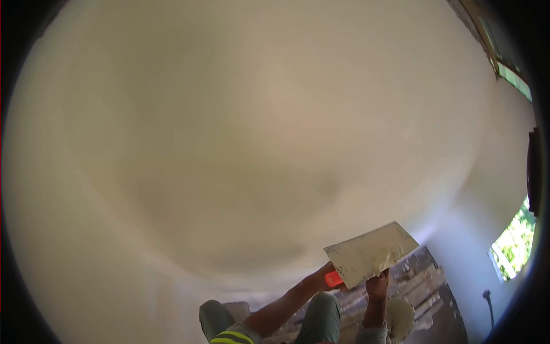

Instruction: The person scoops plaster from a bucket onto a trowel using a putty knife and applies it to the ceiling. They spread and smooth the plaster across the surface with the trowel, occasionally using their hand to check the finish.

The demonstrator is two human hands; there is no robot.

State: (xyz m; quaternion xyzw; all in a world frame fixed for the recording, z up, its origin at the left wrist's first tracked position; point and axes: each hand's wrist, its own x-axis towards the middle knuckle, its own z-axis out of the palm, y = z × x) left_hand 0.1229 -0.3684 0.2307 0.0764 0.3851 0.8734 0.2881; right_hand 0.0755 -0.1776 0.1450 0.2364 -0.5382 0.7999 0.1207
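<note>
A wide rectangular plastering trowel (366, 252) is held in front of me, its metal face smeared with pale plaster. An orange handle part (333, 279) shows at its left end. My left hand (326, 276) is closed at this end, with its fingers mostly hidden behind the blade. Under the lower edge, beside a thick smear of plaster, my right hand (377, 286) is also closed. What it grips is hidden by the blade. Above and beyond the trowel spreads a large smooth pale wall (258, 126), which the blade appears apart from.
Below are my knees in grey-green trousers (322, 318) and a plaster-spattered floor with boards (429, 295). A pale rounded object (400, 320) sits by my right arm. To the right are a window opening with foliage (514, 241) and a dark rod (489, 307) by the side wall.
</note>
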